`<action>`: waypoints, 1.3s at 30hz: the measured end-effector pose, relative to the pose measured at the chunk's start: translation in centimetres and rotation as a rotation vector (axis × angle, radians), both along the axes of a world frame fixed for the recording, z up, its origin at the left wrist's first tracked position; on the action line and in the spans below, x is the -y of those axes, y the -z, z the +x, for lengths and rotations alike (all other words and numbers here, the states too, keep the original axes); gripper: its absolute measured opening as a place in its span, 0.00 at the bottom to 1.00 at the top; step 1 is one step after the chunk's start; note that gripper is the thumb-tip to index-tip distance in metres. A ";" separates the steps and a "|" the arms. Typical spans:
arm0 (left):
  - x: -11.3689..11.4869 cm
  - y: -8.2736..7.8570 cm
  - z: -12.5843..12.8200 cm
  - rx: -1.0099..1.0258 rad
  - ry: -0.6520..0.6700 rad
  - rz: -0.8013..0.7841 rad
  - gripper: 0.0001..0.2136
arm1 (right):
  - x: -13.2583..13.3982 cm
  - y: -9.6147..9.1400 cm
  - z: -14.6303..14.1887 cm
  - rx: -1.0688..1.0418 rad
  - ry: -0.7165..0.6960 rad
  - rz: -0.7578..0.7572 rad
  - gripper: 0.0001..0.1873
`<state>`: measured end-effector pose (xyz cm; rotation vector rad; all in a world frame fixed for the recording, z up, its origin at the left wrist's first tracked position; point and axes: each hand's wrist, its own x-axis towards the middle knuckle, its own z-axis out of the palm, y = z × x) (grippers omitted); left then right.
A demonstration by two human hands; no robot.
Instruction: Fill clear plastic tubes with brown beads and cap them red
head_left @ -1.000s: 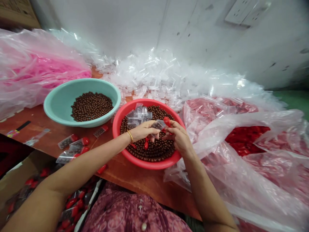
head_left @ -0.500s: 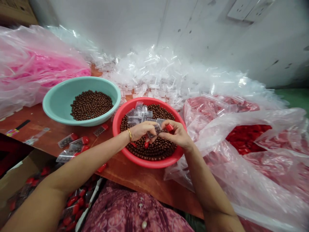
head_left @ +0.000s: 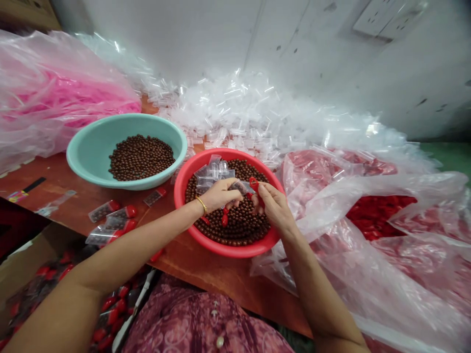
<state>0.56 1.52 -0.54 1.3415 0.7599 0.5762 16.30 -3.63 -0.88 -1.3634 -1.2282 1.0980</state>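
Note:
My left hand [head_left: 221, 195] is over the red basin [head_left: 235, 251], fingers closed round a small clear tube [head_left: 239, 186] with dark balls inside. Just to its right, my right hand [head_left: 274, 203] pinches a red cap [head_left: 253, 184] close to the tube's end; whether they touch I cannot tell. Below both hands, brown balls [head_left: 243, 228] fill the basin. Several clear tubes [head_left: 213, 171] lie on the balls at the basin's far left. Another red cap [head_left: 224, 218] shows beneath my left hand.
A teal basin [head_left: 86, 162] with brown balls stands to the left. Capped tubes [head_left: 119, 218] lie on the table, above a box of more [head_left: 110, 314]. Clear tubes [head_left: 239, 108] are heaped along the wall. Plastic bags hold red caps [head_left: 379, 213] at right and pink pieces [head_left: 73, 103] at left.
My right hand has turned and drawn slightly away from my left, with the red cap now upright in its fingers. The tube in my left hand is more covered by the fingers.

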 end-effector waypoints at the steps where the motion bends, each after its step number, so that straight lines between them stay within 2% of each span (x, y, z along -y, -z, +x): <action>1: 0.0 0.0 0.0 -0.011 -0.003 0.009 0.05 | 0.1 -0.2 0.1 -0.036 -0.015 -0.026 0.22; 5: 0.1 0.2 -0.3 -0.043 0.016 0.093 0.09 | 0.3 -0.8 0.5 -0.149 -0.197 -0.197 0.25; 7: 0.1 0.5 -0.4 -0.048 0.049 0.159 0.10 | 0.2 -0.9 0.7 -0.143 -0.216 -0.201 0.29; 11: 0.0 1.1 -0.3 -0.069 0.063 0.248 0.12 | 0.0 -0.4 0.6 0.024 -0.101 -0.096 0.27; 14: -0.2 1.7 0.1 -0.054 0.046 0.324 0.14 | 0.3 -0.1 0.2 0.211 -0.036 0.042 0.24; 18: -0.2 2.0 0.2 -0.107 0.000 0.416 0.14 | 0.5 0.0 -0.2 0.417 -0.058 0.217 0.22; 22: 0.1 1.7 0.0 -0.138 -0.004 0.447 0.13 | 0.5 0.4 -0.1 0.368 -0.122 0.186 0.24; 25: 0.4 1.5 0.1 -0.158 -0.031 0.456 0.10 | 0.5 1.0 -0.7 0.371 -0.044 0.194 0.28; 29: 0.8 1.5 0.1 -0.187 -0.071 0.471 0.06 | 1.0 1.6 -1.6 0.476 0.015 0.233 0.30; 32: 0.9 1.3 0.0 -0.228 -0.072 0.506 0.07 | 1.3 1.4 -1.3 0.573 -0.022 0.218 0.31; 35: 0.8 0.8 -0.1 -0.213 -0.061 0.516 0.11 | 0.8 0.6 -0.3 0.575 -0.048 0.194 0.32; 39: 0.7 0.1 -0.2 -0.333 -0.037 0.574 0.11 | -1.0 -0.3 0.2 0.379 0.122 0.219 0.36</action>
